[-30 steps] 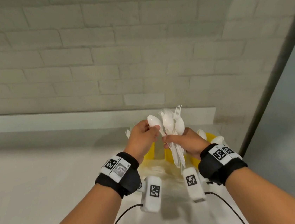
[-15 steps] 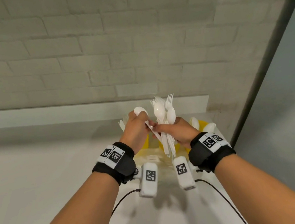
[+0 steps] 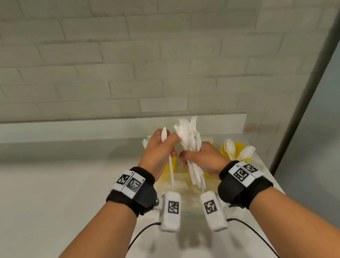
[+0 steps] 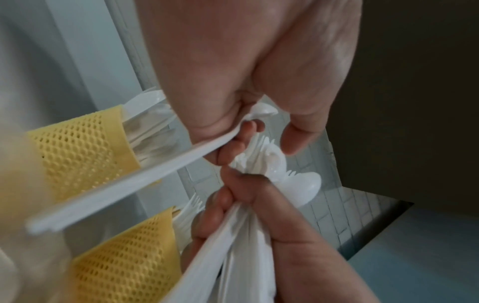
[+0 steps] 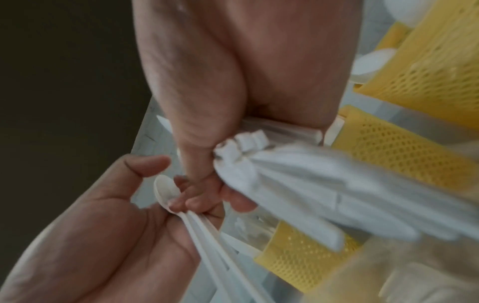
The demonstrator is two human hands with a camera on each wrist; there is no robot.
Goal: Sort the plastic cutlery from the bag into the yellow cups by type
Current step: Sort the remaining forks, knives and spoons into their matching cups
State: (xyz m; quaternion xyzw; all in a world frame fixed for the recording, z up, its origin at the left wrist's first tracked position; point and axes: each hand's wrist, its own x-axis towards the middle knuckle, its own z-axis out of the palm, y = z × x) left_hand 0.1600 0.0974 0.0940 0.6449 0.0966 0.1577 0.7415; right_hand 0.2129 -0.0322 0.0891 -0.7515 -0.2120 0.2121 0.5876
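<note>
My right hand [image 3: 191, 158] grips a fanned bundle of white plastic cutlery [image 3: 189, 139], spoon bowls and fork tines pointing up. Just left of it, my left hand [image 3: 167, 148] holds a white spoon [image 3: 164, 134] upright, fingers curled round its handle [image 4: 129, 180], clear of the bundle. Both hands hover over three yellow mesh cups. The right cup [image 3: 239, 144] holds spoons. The middle cup [image 3: 207, 175] and left cup [image 3: 172, 166] are mostly hidden behind my hands. In the left wrist view, the near cup [image 4: 124, 262] shows forks.
A clear plastic bag [image 3: 180, 188] lies crumpled on the white table [image 3: 200, 252] in front of the cups. The table's right edge runs close beside the right cup. A painted brick wall [image 3: 135, 58] stands behind.
My left hand has drawn a spoon out of the bundle, moved it left and turned it upright. The right hand keeps its grip on the bundle.
</note>
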